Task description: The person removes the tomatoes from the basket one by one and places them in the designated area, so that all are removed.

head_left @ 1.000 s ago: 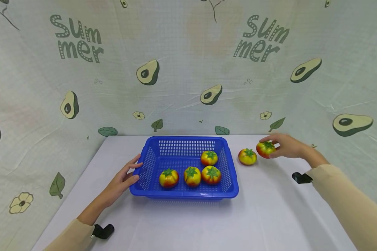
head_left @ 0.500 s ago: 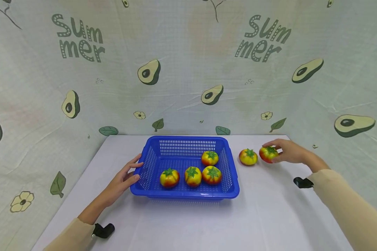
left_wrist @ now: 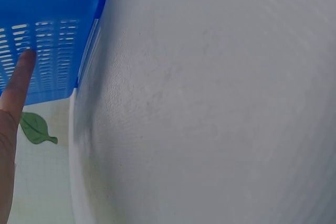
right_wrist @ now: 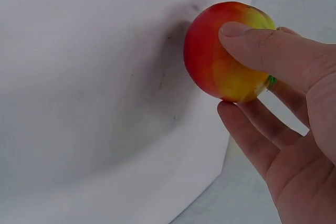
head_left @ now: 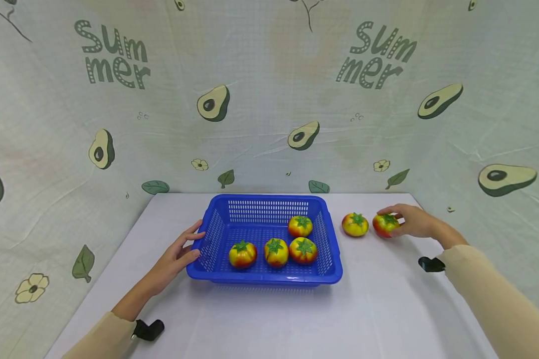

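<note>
My right hand (head_left: pixel 414 221) pinches a red-and-yellow toy tomato (head_left: pixel 383 227) with a green leafy top, at the right of the table. In the right wrist view the thumb lies on one side of this tomato (right_wrist: pixel 202 59) and the fingertips on the other. Just left of it another tomato (head_left: pixel 355 226) sits on the table. My left hand (head_left: pixel 172 260) touches the left side of a blue plastic basket (head_left: pixel 265 278), fingers fairly straight. One finger (left_wrist: pixel 20 80) lies against the slotted basket wall (left_wrist: pixel 58 51) in the left wrist view. Several tomatoes (head_left: pixel 302 251) lie inside the basket.
A white table (head_left: pixel 269 324) bears the basket and the loose tomatoes. Behind and beside it hangs a pale cloth (head_left: pixel 260 65) printed with avocados, leaves and lettering. Black devices are worn at the left wrist (head_left: pixel 148 330) and right wrist (head_left: pixel 431 264).
My right hand, holding the tomato, has moved slightly right and down toward the table, a little away from the neighbouring tomato. My left hand and the basket stay in place.
</note>
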A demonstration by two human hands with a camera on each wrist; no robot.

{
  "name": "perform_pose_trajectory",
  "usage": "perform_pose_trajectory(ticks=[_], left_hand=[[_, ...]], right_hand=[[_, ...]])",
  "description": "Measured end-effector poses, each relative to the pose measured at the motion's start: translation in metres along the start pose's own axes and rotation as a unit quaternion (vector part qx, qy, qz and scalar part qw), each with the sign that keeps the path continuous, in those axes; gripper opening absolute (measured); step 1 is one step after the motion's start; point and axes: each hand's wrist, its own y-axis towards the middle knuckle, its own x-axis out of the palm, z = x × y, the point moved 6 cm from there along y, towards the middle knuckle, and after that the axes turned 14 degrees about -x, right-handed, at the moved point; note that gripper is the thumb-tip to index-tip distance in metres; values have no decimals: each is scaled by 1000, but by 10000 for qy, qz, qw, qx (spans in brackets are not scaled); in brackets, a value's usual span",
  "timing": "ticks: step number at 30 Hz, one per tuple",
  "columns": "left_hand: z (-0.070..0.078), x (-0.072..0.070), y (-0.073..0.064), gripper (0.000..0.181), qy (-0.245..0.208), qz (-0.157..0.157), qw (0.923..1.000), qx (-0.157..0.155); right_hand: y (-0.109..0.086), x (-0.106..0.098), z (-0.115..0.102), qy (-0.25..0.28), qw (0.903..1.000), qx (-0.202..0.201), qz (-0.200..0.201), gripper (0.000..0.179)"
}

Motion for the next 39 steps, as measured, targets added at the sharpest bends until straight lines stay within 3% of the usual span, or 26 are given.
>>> perform_pose_trajectory(ticks=[39], left_hand=[[0, 1, 0, 43, -222, -182, 9996, 30]], right_hand=[[0, 8, 5, 27, 10000, 44, -68, 61]])
